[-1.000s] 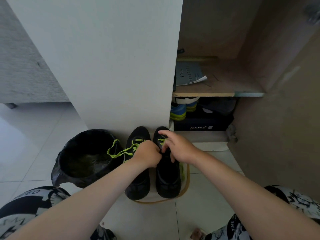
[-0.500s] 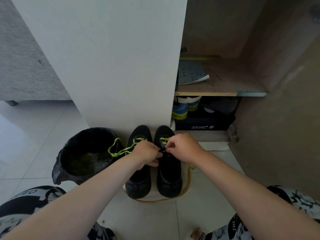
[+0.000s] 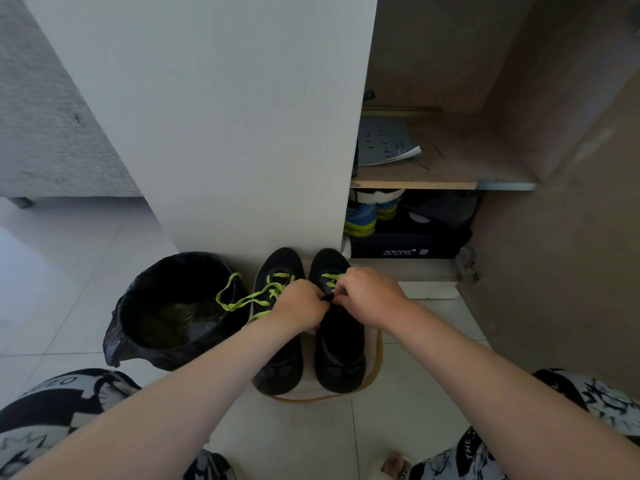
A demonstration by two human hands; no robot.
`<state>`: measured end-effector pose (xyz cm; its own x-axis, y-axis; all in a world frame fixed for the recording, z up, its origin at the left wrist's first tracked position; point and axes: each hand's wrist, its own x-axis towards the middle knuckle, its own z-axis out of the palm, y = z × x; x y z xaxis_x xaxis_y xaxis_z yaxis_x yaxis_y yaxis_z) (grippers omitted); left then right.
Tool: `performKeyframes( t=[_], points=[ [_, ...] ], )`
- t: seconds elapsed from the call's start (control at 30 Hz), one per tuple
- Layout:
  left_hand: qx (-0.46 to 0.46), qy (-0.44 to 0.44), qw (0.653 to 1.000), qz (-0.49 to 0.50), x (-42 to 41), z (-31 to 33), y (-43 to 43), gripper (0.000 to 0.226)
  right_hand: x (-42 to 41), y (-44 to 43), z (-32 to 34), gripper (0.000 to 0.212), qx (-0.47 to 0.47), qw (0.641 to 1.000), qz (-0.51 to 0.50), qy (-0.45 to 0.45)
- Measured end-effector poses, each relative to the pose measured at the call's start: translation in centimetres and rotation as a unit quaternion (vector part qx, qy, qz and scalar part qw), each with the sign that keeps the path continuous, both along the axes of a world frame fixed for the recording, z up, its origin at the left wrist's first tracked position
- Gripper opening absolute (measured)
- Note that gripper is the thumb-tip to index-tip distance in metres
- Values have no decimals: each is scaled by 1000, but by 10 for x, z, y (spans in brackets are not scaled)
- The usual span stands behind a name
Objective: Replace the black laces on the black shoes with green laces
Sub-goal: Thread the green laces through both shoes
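While right hand [image 3: 369, 296] pinches lace [image 3: 327, 298], cabinet [image 3: 433, 64] holds shoebox [image 3: 408, 250]

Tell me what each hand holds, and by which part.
The right hand pinches a dark lace by its end, above the black shoe. The left hand is curled beside it; its hold is hidden.

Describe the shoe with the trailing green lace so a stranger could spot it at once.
At the foot of the tall white panel two black shoes stand side by side. Take the left shoe, beside the black-lined bin. Unlike the right shoe, its green lace loops loose toward the bin.
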<state>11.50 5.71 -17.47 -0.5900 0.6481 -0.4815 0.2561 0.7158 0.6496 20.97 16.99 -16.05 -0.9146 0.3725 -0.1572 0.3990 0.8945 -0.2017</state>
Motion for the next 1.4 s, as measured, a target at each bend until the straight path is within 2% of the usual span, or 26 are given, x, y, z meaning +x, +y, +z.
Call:
performKeyframes(
  t=[0.07,0.17,0.33,0.57,0.73,1.0,1.07,1.3,1.4],
  points=[
    [11,-79,994,71,-5,-1,-1,7,0,-2,0,23,10,1000,3,6],
    [28,-136,982,131,-8,-1,-3,15,0,-4,-1,23,15,1000,3,10],
    [50,-113,984,129,-6,-3,-5,3,2,-6,-7,22,-24,999,-27,29],
    [66,-107,989,80,-8,-3,-10,7,5,-11,-17,17,-105,989,-83,61],
    [72,-104,990,58,-10,-3,-11,10,6,-20,-20,19,-81,985,-122,93],
    [101,-129,984,69,-10,-7,-15,21,6,-31,-27,22,-97,967,-204,116],
    [107,-126,983,78,-9,-9,-15,20,4,-34,-30,22,-91,971,-194,108],
    [105,-148,980,77,-11,-8,-18,26,7,-20,-25,13,-171,969,-153,93],
    [91,-148,983,64,-14,-8,-16,21,3,-12,-21,11,-180,973,-129,57]
  ],
)
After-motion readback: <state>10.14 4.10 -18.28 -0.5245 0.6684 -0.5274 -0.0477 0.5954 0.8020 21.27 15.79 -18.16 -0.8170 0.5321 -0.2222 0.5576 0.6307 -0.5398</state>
